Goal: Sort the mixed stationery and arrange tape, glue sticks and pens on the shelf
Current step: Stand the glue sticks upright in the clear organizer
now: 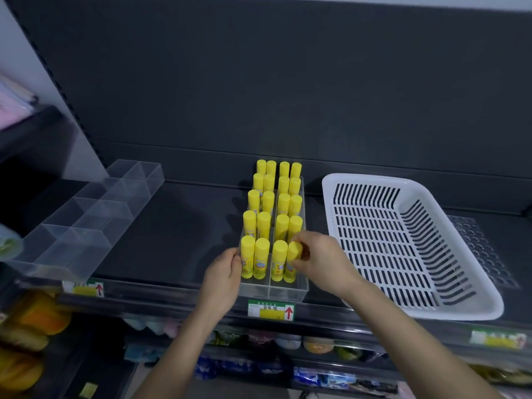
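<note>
Fingers (235, 262) of the left hand (223, 273) are curled against the left wall of the clear tray (288, 292), near its front corner, and I read that as a grip on the wall. Fingers (305, 241) of the right hand (321, 262) are bent in a pinch round the cap of the front-right glue stick (290, 272). That stick stands in the tray, tilted slightly left, touching its neighbour.

Sweep from the left:
- An empty clear divided organiser (95, 208) sits at an angle on the dark shelf (172, 226), well apart from the tray.
- Below its front corner I see a shelf-edge label (83, 287) with a red arrow.
- The clear tray is near the middle of the shelf, its front wall at the shelf edge. It holds the yellow glue sticks (267, 201), all capped and upright, in four columns of five. A centre divider splits them two and two.
- A green and yellow label (271, 310) with a red up-arrow is on the shelf edge directly below the tray.
- A white slotted plastic basket (431, 311) lies just beside the tray on the right, skewed, with its near corner past the shelf edge. I see nothing in it.
- Another label (493, 339) is at far right, blurred.

The goods on the lower shelves are too blurred for me to name.
</note>
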`<control>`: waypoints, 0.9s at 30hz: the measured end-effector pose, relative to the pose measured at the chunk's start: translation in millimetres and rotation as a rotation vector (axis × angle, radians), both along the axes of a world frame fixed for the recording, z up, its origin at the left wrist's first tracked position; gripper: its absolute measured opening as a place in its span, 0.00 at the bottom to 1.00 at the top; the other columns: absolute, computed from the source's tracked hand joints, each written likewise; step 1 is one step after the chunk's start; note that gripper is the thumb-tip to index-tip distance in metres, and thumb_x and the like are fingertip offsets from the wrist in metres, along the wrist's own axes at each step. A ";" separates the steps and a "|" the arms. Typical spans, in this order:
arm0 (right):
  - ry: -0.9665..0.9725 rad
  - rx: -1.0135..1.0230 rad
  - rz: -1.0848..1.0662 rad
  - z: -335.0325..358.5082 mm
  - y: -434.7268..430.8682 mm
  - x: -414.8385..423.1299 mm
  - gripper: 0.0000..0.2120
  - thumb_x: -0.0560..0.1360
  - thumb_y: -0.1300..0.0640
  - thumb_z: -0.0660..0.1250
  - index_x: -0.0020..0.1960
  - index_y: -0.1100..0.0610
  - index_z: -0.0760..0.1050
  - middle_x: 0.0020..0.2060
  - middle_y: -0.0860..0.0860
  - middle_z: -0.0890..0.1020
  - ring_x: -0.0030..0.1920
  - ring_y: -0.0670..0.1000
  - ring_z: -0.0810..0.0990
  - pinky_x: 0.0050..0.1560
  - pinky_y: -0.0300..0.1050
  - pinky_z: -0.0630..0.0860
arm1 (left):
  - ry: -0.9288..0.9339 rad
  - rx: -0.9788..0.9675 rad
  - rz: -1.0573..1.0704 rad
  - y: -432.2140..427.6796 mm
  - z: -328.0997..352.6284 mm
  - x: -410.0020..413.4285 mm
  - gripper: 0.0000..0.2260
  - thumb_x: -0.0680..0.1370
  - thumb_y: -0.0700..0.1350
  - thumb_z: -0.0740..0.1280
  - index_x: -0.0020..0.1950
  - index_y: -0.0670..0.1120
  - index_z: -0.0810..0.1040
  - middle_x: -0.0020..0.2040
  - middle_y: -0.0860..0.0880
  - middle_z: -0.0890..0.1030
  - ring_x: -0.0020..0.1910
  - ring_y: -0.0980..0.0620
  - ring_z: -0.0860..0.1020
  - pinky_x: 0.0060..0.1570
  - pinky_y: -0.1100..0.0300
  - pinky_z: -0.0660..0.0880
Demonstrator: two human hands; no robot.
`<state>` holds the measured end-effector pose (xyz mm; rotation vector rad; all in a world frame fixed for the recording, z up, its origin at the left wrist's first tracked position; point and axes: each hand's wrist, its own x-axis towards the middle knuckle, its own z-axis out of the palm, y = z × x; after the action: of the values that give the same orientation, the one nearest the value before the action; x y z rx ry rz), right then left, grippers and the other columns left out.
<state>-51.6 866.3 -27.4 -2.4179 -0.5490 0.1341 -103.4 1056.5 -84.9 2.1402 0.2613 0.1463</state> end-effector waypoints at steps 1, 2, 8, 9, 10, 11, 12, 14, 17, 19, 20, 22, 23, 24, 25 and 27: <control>-0.003 0.000 -0.003 -0.1 0.2 -0.4 0.08 0.69 0.63 0.71 0.47 0.55 0.77 0.38 0.46 0.76 0.38 0.46 0.73 0.36 0.32 0.66 | 0.000 -0.002 0.003 -0.4 0.0 0.0 0.11 0.83 0.41 0.55 0.50 0.43 0.77 0.45 0.44 0.80 0.45 0.46 0.77 0.46 0.53 0.72; -0.008 0.001 -0.006 -0.2 0.0 -1.3 0.08 0.69 0.63 0.71 0.47 0.56 0.77 0.38 0.47 0.76 0.38 0.47 0.74 0.36 0.33 0.67 | 0.000 -0.006 0.005 -1.0 0.3 -0.1 0.11 0.83 0.41 0.55 0.50 0.43 0.77 0.45 0.44 0.80 0.45 0.46 0.77 0.45 0.53 0.72; -0.034 -0.008 -0.025 1.9 -1.2 -7.0 0.11 0.71 0.63 0.70 0.53 0.58 0.77 0.44 0.52 0.80 0.43 0.51 0.77 0.44 0.44 0.76 | 0.009 0.005 -0.005 0.8 6.5 -1.8 0.09 0.82 0.40 0.57 0.49 0.49 0.76 0.44 0.48 0.80 0.44 0.48 0.77 0.42 0.58 0.71; -0.044 -0.001 -0.026 3.4 -3.1 -8.6 0.13 0.71 0.63 0.70 0.55 0.58 0.76 0.45 0.53 0.80 0.43 0.51 0.78 0.45 0.45 0.77 | 0.005 0.009 0.004 2.5 8.2 -1.7 0.08 0.81 0.41 0.58 0.49 0.50 0.76 0.44 0.49 0.80 0.45 0.49 0.77 0.42 0.60 0.71; -0.055 0.014 -0.034 5.5 -5.7 -10.4 0.15 0.70 0.64 0.70 0.57 0.58 0.76 0.46 0.53 0.80 0.44 0.52 0.78 0.46 0.47 0.77 | -0.002 0.015 0.021 4.6 10.3 -2.1 0.07 0.81 0.41 0.60 0.50 0.49 0.76 0.46 0.49 0.81 0.47 0.50 0.78 0.43 0.61 0.71; -0.064 0.025 -0.053 8.0 -9.1 -11.9 0.18 0.70 0.64 0.70 0.59 0.57 0.75 0.47 0.52 0.80 0.45 0.51 0.78 0.48 0.48 0.78 | -0.013 0.023 0.042 6.2 13.3 -2.0 0.07 0.81 0.42 0.61 0.54 0.48 0.77 0.49 0.50 0.80 0.50 0.50 0.78 0.45 0.61 0.70; -0.074 0.023 -0.078 10.5 -13.3 -13.5 0.20 0.70 0.64 0.71 0.61 0.56 0.75 0.48 0.52 0.80 0.47 0.51 0.78 0.50 0.48 0.78 | -0.025 0.037 0.069 7.0 17.7 -2.1 0.09 0.80 0.43 0.62 0.59 0.46 0.77 0.53 0.50 0.79 0.53 0.51 0.77 0.49 0.62 0.70; -0.102 0.007 -0.138 14.3 -22.6 -16.3 0.22 0.71 0.65 0.70 0.64 0.57 0.74 0.50 0.53 0.80 0.49 0.51 0.78 0.54 0.46 0.77 | -0.059 0.052 0.124 5.3 30.3 -2.8 0.16 0.80 0.46 0.63 0.66 0.45 0.73 0.59 0.51 0.75 0.58 0.53 0.74 0.56 0.61 0.69; -0.135 -0.002 -0.248 15.8 -37.9 -22.1 0.19 0.73 0.62 0.69 0.64 0.58 0.74 0.53 0.54 0.80 0.53 0.50 0.78 0.55 0.39 0.74 | -0.153 0.044 0.122 -6.6 54.9 -5.0 0.18 0.79 0.48 0.64 0.68 0.48 0.71 0.59 0.57 0.69 0.60 0.55 0.71 0.62 0.56 0.70; -0.139 0.001 -0.312 16.8 -47.9 -27.4 0.17 0.75 0.62 0.67 0.63 0.59 0.75 0.53 0.53 0.80 0.54 0.50 0.78 0.54 0.37 0.72 | -0.201 0.057 0.076 -18.8 68.2 -3.8 0.18 0.78 0.48 0.65 0.68 0.49 0.71 0.58 0.58 0.69 0.60 0.55 0.72 0.61 0.55 0.71; -0.143 -0.002 -0.334 17.6 -52.9 -29.6 0.15 0.75 0.62 0.66 0.62 0.59 0.76 0.52 0.53 0.80 0.53 0.51 0.78 0.54 0.40 0.73 | -0.224 0.061 0.048 -26.0 72.8 -2.6 0.17 0.78 0.47 0.65 0.67 0.49 0.72 0.58 0.58 0.69 0.60 0.55 0.72 0.61 0.55 0.72; -0.164 -0.019 -0.369 19.0 -63.8 -32.4 0.14 0.76 0.61 0.65 0.61 0.59 0.76 0.52 0.53 0.81 0.53 0.53 0.79 0.55 0.45 0.76 | -0.271 0.043 -0.012 -43.4 78.0 0.9 0.17 0.78 0.45 0.66 0.66 0.47 0.73 0.58 0.56 0.71 0.58 0.55 0.73 0.59 0.55 0.73; -0.174 -0.026 -0.387 19.7 -69.7 -32.9 0.15 0.76 0.61 0.65 0.62 0.59 0.76 0.53 0.53 0.80 0.54 0.52 0.79 0.56 0.45 0.76 | -0.294 0.033 -0.041 -53.0 79.6 2.6 0.16 0.77 0.44 0.67 0.65 0.46 0.74 0.57 0.55 0.72 0.56 0.55 0.74 0.59 0.55 0.74; -0.185 -0.032 -0.400 19.8 -75.9 -32.6 0.15 0.76 0.61 0.65 0.63 0.59 0.75 0.54 0.53 0.80 0.54 0.52 0.78 0.57 0.44 0.75 | -0.311 0.031 -0.072 -63.3 80.8 4.1 0.16 0.77 0.44 0.67 0.65 0.46 0.74 0.56 0.54 0.72 0.55 0.55 0.74 0.58 0.54 0.74; -0.199 -0.038 -0.408 19.7 -82.7 -31.4 0.15 0.76 0.61 0.65 0.63 0.59 0.75 0.55 0.53 0.80 0.54 0.52 0.78 0.56 0.42 0.74 | -0.315 0.032 -0.105 -73.9 81.8 5.5 0.16 0.77 0.44 0.67 0.65 0.46 0.74 0.56 0.54 0.72 0.56 0.55 0.74 0.58 0.54 0.74; -0.224 -0.065 -0.419 20.5 -97.7 -28.3 0.15 0.76 0.61 0.64 0.63 0.59 0.75 0.55 0.54 0.80 0.54 0.52 0.78 0.54 0.38 0.70 | -0.301 0.038 -0.171 -95.8 81.9 10.0 0.18 0.78 0.46 0.66 0.68 0.46 0.71 0.57 0.55 0.71 0.58 0.55 0.73 0.61 0.56 0.73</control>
<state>-79.9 768.6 -7.0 -2.5704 -0.1247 -0.3040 -93.4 960.7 -3.0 2.1319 -0.1007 0.3717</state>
